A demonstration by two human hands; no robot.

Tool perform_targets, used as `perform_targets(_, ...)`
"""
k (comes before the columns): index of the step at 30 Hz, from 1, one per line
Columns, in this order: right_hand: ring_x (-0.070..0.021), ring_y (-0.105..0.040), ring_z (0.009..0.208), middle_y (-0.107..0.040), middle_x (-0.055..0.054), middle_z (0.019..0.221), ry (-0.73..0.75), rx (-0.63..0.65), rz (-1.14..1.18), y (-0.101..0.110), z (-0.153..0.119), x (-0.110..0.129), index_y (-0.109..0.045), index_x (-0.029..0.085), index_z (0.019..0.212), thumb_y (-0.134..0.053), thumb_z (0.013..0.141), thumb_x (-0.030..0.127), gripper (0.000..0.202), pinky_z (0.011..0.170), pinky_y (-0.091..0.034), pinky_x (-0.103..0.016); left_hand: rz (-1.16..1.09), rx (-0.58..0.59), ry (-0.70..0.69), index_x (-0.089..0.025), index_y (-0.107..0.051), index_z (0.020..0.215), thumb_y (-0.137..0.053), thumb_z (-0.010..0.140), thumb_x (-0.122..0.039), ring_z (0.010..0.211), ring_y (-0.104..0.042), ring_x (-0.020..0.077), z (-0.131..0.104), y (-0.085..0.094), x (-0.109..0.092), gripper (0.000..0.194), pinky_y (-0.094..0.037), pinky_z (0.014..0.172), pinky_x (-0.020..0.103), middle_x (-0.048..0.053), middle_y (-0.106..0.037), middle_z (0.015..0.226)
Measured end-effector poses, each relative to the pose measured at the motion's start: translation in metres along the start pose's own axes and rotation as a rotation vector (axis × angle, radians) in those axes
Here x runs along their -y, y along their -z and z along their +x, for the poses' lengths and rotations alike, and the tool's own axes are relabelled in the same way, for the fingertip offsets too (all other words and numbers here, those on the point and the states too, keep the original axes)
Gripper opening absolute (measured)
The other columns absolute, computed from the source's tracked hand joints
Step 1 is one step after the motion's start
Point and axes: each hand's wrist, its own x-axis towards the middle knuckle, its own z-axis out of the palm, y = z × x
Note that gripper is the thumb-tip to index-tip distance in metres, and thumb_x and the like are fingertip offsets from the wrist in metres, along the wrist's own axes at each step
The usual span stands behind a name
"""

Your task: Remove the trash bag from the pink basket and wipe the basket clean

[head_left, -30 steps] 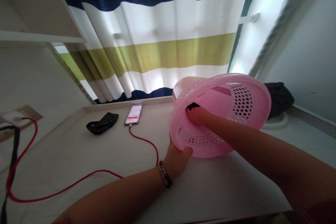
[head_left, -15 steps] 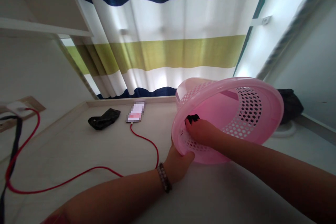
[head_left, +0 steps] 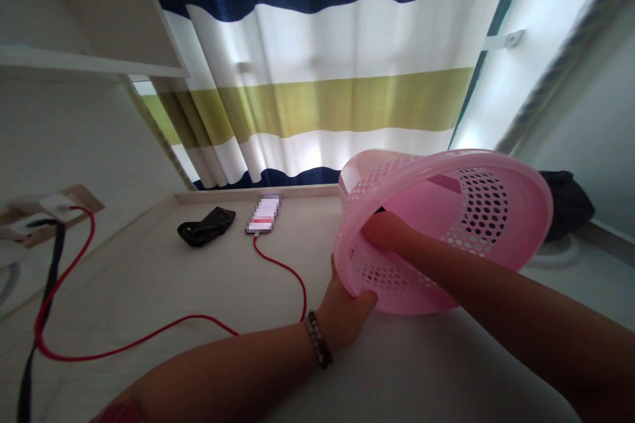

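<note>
A pink plastic basket (head_left: 516,264) with perforated sides lies tilted, its mouth toward me. My left hand (head_left: 342,310) grips the near left rim, thumb on the inner side and fingers behind it. Reaching in through the mouth, my right hand (head_left: 387,231) is closed against the inside of the left wall. A small bit of a black cloth-like piece (head_left: 380,209) shows at its fingers; the rest is hidden by the hand.
On the white surface left of the basket lie a black folded plastic bag (head_left: 206,226) and a phone (head_left: 264,214) on a red cable (head_left: 193,317). The cable runs to a wall socket (head_left: 84,201). A black bag (head_left: 565,205) sits behind the basket; a striped curtain (head_left: 317,99) hangs at the back.
My right hand has gone deeper into the basket along its left wall, so less of the black piece shows. My left hand keeps its grip on the rim. The view has shifted slightly.
</note>
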Motion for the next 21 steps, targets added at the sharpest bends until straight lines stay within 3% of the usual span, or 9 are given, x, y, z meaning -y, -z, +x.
perform_targets(14, -0.0240, -0.061, 0.106, -0.065, -0.016, 0.116, -0.100, 0.029, 0.180, 0.0021, 0.0044, 0.0030, -0.063, 0.012, 0.121, -0.037, 0.092, 0.013, 0.039, 0.096, -0.043, -0.035, -0.032, 0.029, -0.008, -0.018, -0.026, 0.135, -0.060, 0.067, -0.005, 0.120, -0.054, 0.0260, -0.0010, 0.0003, 0.0004, 0.078, -0.041, 0.104, 0.046, 0.015, -0.052, 0.132)
perform_targets(21, -0.0232, -0.060, 0.104, -0.066, -0.022, 0.110, -0.033, 0.041, 0.087, -0.0014, 0.0040, 0.0021, -0.064, 0.002, 0.112, -0.033, 0.094, 0.010, 0.037, 0.094, -0.041, -0.034, -0.028, 0.019, -0.003, -0.019, -0.026, 0.134, -0.061, 0.067, -0.005, 0.115, -0.057, 0.0251, -0.0020, 0.0003, 0.0020, 0.077, -0.043, 0.101, 0.045, 0.015, -0.052, 0.132)
